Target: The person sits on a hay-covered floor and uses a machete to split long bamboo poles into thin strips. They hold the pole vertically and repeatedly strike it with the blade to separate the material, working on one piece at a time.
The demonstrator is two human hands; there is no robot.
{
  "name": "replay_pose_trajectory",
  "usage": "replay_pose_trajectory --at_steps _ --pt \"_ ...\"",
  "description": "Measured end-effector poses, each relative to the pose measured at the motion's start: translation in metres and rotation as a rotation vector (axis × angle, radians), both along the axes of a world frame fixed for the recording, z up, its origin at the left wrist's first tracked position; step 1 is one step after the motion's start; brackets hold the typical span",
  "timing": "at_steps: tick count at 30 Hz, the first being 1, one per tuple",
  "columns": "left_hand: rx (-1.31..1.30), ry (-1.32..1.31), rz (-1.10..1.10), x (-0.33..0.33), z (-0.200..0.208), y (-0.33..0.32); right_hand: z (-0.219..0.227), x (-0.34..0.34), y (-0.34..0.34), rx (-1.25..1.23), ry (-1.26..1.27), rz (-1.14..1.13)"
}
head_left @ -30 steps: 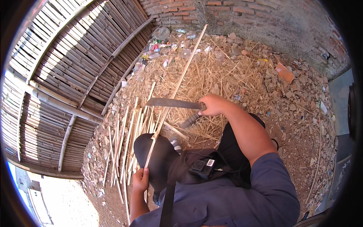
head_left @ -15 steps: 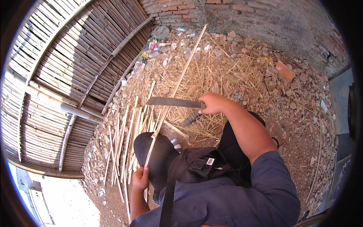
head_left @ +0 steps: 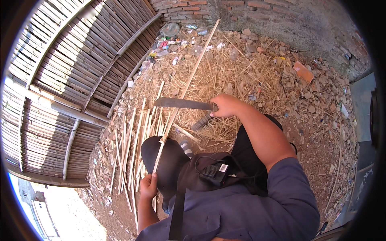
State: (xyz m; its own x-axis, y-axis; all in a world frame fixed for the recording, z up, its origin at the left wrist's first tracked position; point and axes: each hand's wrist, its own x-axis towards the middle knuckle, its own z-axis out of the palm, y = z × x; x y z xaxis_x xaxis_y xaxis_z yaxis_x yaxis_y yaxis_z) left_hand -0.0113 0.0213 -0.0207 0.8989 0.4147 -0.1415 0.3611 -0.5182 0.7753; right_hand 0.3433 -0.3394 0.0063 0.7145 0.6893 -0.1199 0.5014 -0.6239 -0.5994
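My left hand [head_left: 148,186] is closed around the near end of a long, pale split-bamboo strip [head_left: 196,74]. The strip lies over my left knee and slants away to the upper right, with a rough node just above the knee. In my right hand [head_left: 226,106] is the handle of a machete, mostly hidden by my fingers. Its dark, broad machete blade [head_left: 183,103] points left and crosses the strip beyond my knee. Whether the edge bites into the strip I cannot tell.
Several cut bamboo strips [head_left: 134,140] lie left of my knee. Beneath the blade is a dark ribbed cylindrical object [head_left: 202,122]. Straw-like shavings [head_left: 249,80] cover the ground ahead, before a brick wall [head_left: 261,16]. A slatted bamboo panel [head_left: 76,60] stands left; an orange tile piece [head_left: 303,72] lies right.
The whole view has shifted slightly. The strip's far tip sits a little farther away, while both hands keep their grips and the blade stays across the strip.
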Motion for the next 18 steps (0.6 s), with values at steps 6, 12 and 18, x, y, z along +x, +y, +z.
replay_pose_trajectory --at_steps 6,12,18 --pt "0.012 -0.001 -0.013 0.0 -0.001 0.003 0.0 0.0 0.0 0.007 0.008 -0.011" --pt "0.009 0.026 -0.014 0.001 0.004 0.001 -0.003 0.002 0.0 0.014 0.009 0.004" --pt "-0.023 0.025 -0.013 0.001 0.006 -0.001 -0.002 0.001 -0.001 0.024 0.023 0.004"
